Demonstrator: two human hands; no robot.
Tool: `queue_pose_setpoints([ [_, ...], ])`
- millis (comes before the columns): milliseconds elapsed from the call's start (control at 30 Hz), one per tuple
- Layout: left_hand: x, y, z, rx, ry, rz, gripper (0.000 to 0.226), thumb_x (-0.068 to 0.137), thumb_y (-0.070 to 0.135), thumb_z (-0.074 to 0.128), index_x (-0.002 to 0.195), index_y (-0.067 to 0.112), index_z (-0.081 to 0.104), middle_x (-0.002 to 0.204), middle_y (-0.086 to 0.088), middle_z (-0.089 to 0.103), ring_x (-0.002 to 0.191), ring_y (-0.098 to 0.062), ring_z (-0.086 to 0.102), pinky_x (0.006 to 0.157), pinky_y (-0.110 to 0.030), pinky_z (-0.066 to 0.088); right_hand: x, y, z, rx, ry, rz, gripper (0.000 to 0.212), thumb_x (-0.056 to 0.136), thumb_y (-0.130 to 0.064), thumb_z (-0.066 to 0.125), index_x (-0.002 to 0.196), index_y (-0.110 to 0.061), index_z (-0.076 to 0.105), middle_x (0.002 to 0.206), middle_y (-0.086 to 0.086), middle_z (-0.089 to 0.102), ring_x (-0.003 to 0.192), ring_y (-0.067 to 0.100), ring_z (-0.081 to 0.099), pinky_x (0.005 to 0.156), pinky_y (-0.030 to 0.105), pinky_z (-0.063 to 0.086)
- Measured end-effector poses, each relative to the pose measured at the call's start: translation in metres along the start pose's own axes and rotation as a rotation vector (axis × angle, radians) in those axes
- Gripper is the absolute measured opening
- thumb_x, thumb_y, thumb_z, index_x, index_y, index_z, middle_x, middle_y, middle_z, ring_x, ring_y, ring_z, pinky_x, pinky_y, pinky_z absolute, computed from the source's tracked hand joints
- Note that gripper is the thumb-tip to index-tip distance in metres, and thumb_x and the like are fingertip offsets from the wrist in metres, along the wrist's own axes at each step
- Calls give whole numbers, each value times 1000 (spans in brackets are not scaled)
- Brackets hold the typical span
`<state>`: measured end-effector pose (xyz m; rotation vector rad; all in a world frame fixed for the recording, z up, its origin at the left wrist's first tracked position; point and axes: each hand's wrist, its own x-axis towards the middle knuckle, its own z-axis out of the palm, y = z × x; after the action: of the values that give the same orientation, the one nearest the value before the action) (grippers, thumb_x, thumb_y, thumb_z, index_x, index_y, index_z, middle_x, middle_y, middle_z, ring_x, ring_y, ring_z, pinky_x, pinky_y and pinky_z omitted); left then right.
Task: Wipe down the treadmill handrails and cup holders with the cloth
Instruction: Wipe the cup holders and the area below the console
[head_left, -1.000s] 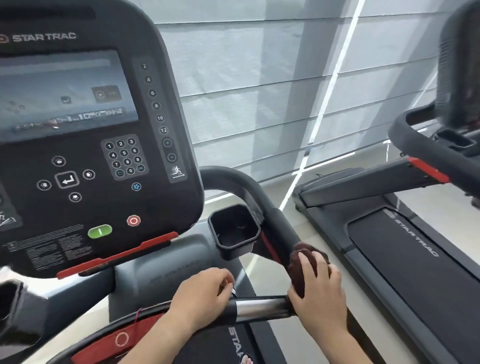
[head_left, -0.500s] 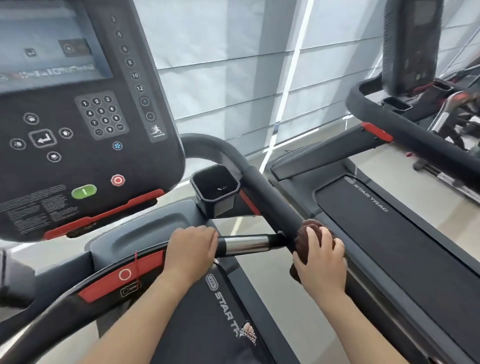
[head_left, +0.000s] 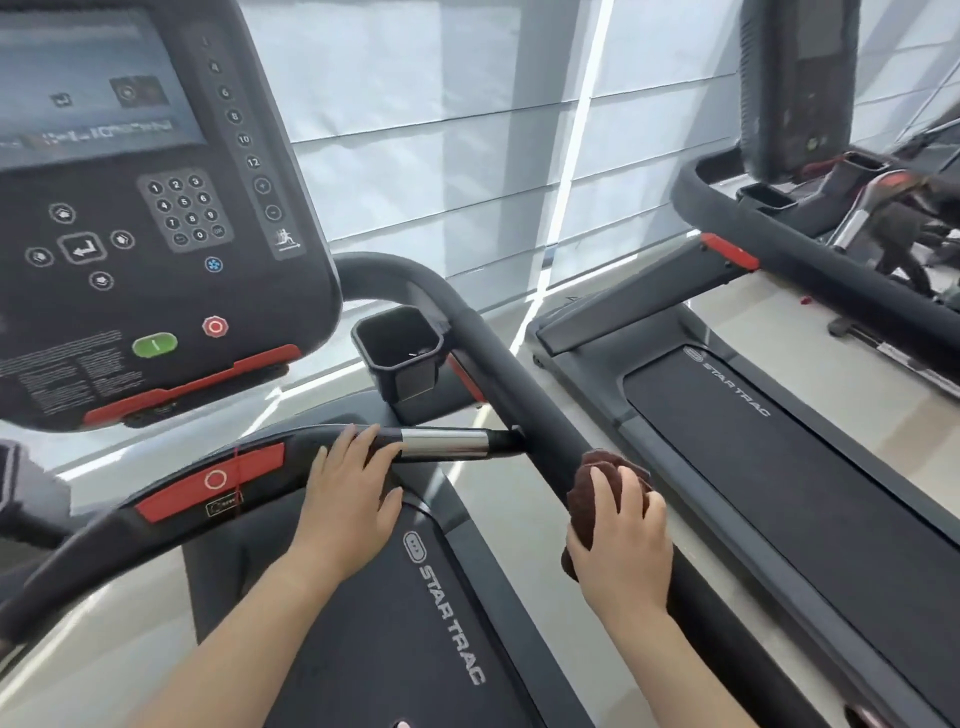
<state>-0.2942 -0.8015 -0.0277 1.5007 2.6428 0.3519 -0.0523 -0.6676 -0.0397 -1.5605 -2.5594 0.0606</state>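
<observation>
A dark brown cloth (head_left: 592, 488) is bunched around the black right handrail (head_left: 514, 384), and my right hand (head_left: 623, 540) is closed over it, pressing it on the rail. My left hand (head_left: 348, 493) rests over the front crossbar (head_left: 447, 441), fingers draped on it just left of its silver sensor section. An empty black cup holder (head_left: 400, 353) sits between the console and the right handrail, above both hands.
The console (head_left: 145, 208) with keypad, green and red buttons fills the upper left. The black running belt (head_left: 395, 623) lies below my arms. A second treadmill (head_left: 779, 467) stands close on the right, with its own handrail (head_left: 810, 260). Pleated blinds cover the window behind.
My right hand has slid the cloth down the right handrail toward me, away from the crossbar joint. My left hand's fingers have loosened on the crossbar. The view has shifted rightward.
</observation>
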Motion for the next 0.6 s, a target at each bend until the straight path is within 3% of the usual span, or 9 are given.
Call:
queue_pose_setpoints([
  [200,-64,114,21,-333,-208,-10,37,91,32,47,129,29,48,137,13,43,124,-10,43,102,-32,39,-56,74,-13,40,-32,-69,72,59,-39,83,122,-19,54,126,13,55,101,42,54,65,47,56],
  [333,-118,192,50,-390,-320,-24,31,92,36,42,122,37,48,127,23,46,109,-1,49,93,-28,43,-85,121,-31,110,-53,-97,67,76,-50,66,134,-28,41,139,3,44,114,31,44,84,40,51],
  [400,-147,215,61,-415,-335,-72,29,91,37,42,119,40,50,121,25,49,107,1,50,92,-26,44,-93,139,-37,158,-76,-123,66,81,-53,58,138,-30,34,143,1,37,117,28,40,89,36,48],
  [500,-182,231,66,-409,-295,-170,28,91,36,44,118,39,51,119,26,51,108,3,50,91,-22,43,-88,148,-35,154,-39,-215,66,75,-48,67,131,-23,44,135,8,46,107,33,46,77,41,52],
  [600,-212,236,66,-372,-245,-280,28,92,34,46,119,36,53,120,24,53,109,2,50,92,-22,43,-74,139,-28,142,-74,-286,65,78,-47,62,134,-21,38,140,11,37,112,37,41,80,45,50],
])
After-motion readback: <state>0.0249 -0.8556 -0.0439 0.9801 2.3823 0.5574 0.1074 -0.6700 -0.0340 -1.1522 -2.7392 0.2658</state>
